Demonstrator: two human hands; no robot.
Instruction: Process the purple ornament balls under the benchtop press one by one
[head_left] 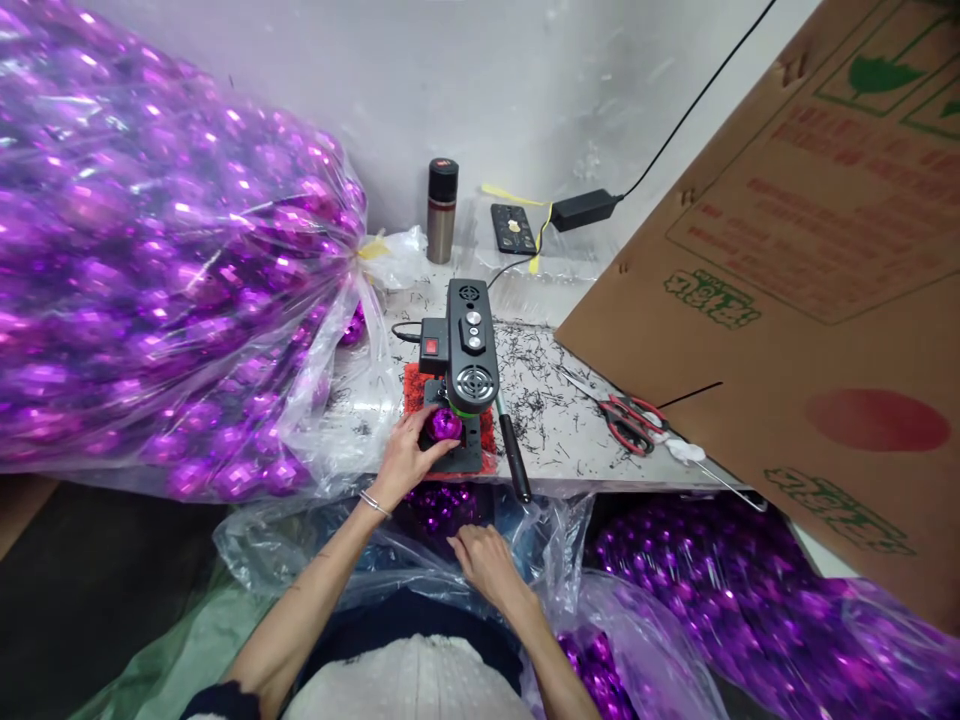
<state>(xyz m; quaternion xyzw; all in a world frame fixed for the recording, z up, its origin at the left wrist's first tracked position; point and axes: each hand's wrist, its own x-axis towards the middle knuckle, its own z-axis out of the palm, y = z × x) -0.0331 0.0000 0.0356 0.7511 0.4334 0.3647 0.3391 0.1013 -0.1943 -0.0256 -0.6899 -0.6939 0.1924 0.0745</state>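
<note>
My left hand (409,450) has its thumb and fingers around a shiny purple ball (445,425). The ball sits at the base of a small black drill-press-like machine (472,340), right under its head. A black lever handle (515,460) slants down from the machine's right side. Closer to my body, my right hand (484,560) is closed with its fingers curled, over the edge of a clear plastic bag (555,525). Whatever its fingertips may pinch is hidden. More shiny purple balls (442,508) lie in that bag, just below the table edge.
A huge clear bag of purple balls (150,270) fills the left. A cardboard box (750,250) leans in from the right, with red-handled scissors (626,415) beside it. A steel flask (441,215), a phone (514,229) and a power adapter (585,209) stand behind. Black shavings (529,390) litter the table.
</note>
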